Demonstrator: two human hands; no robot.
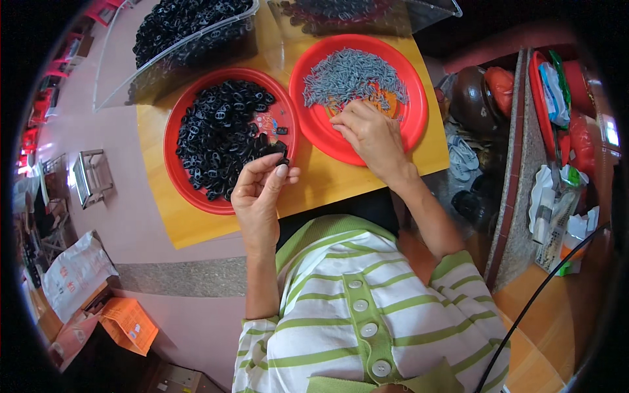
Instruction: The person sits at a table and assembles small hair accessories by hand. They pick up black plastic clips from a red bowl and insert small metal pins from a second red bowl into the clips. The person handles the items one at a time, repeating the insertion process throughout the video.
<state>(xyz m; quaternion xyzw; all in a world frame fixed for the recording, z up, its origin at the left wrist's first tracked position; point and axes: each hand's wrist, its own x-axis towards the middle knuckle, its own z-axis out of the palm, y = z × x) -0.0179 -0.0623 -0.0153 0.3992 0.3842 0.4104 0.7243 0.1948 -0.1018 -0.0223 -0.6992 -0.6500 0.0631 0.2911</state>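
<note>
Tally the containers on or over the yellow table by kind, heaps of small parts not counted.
Red round trays: 2
Clear plastic bins: 2
Total: 4

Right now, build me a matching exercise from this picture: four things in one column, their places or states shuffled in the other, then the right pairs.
Column one:
1. Left hand
2. Black pieces
3. Grey pieces
4. Orange basket

Column two:
A. At the picture's lower left
B. Heaped in the right red tray
C. Pinching a small black piece
D. Heaped in the left red tray

Pairs: 1-C, 2-D, 3-B, 4-A
</note>
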